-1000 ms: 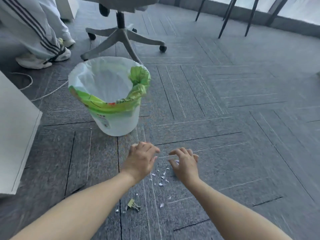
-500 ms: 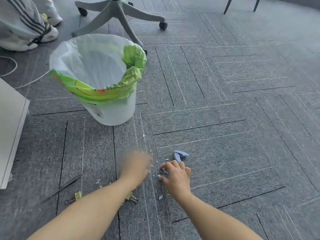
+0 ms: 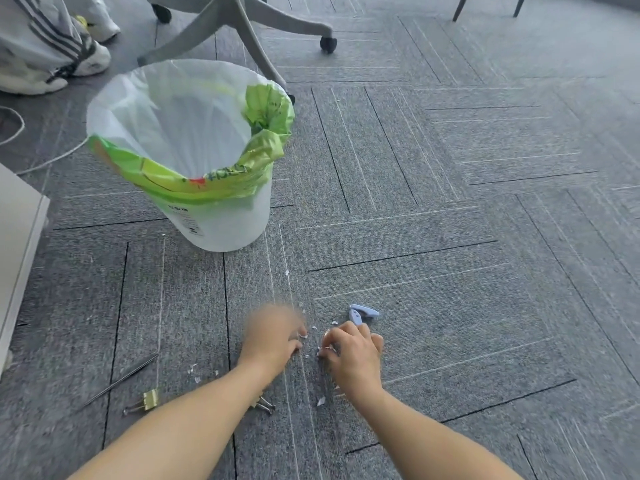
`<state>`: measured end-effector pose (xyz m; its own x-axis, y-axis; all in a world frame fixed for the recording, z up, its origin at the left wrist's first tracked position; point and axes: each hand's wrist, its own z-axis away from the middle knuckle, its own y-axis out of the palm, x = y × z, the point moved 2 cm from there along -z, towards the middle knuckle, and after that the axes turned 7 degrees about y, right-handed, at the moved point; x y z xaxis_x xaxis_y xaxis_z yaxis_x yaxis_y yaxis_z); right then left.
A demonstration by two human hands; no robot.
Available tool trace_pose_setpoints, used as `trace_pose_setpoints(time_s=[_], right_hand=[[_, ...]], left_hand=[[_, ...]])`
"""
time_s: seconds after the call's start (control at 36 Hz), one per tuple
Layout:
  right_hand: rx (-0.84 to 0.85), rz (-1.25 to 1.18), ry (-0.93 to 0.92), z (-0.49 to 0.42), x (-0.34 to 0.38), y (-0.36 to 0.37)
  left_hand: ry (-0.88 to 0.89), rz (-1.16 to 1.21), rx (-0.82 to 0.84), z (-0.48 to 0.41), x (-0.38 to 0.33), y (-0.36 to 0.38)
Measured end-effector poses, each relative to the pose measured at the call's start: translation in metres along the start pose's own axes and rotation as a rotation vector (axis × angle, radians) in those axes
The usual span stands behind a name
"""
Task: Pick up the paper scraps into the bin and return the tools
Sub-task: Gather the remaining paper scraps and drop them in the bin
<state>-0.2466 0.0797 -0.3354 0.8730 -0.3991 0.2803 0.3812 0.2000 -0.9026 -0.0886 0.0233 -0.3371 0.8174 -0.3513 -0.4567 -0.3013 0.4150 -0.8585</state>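
Small white paper scraps [image 3: 313, 328] lie scattered on the grey carpet between my two hands. My left hand [image 3: 272, 336] is blurred, palm down over the scraps, fingers curled. My right hand [image 3: 351, 355] is pinched on scraps at its fingertips. Just beyond it lies a light blue small tool [image 3: 362, 312]. Behind stands a white bin [image 3: 221, 223] lined with a white and green bag. A gold binder clip [image 3: 147, 400] lies at the lower left, and another clip [image 3: 265, 406] is partly hidden by my left forearm. A thin dark rod [image 3: 119, 381] lies left of them.
An office chair base [image 3: 239, 29] with castors stands behind the bin. A person's shoes and striped trousers [image 3: 52, 53] are at the top left, with a white cable [image 3: 45, 161] nearby. A white cabinet edge [image 3: 20, 251] is at the left.
The view has dropped lower and nearer. Both hands drew back toward me over the scraps, uncovering the blue tool; the right hand closed its fingertips on scraps.
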Motion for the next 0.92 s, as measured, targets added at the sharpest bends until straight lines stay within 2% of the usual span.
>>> trace_pose_setpoints(time_s=[0.25, 0.44, 0.56, 0.92], right_hand=[[-0.009, -0.019, 0.013, -0.002, -0.001, 0.004], [-0.065, -0.130, 0.113, 0.001, -0.014, 0.005], [-0.041, -0.160, 0.127, 0.004, -0.020, 0.006], [-0.056, -0.023, 0.110, 0.003, -0.013, 0.001]], left_hand=[[-0.022, 0.014, -0.008, -0.005, 0.008, 0.005], [-0.052, 0.100, -0.042, -0.004, 0.007, 0.000], [-0.052, 0.089, -0.033, -0.004, 0.008, 0.002], [0.015, -0.015, 0.018, -0.008, -0.003, 0.014]])
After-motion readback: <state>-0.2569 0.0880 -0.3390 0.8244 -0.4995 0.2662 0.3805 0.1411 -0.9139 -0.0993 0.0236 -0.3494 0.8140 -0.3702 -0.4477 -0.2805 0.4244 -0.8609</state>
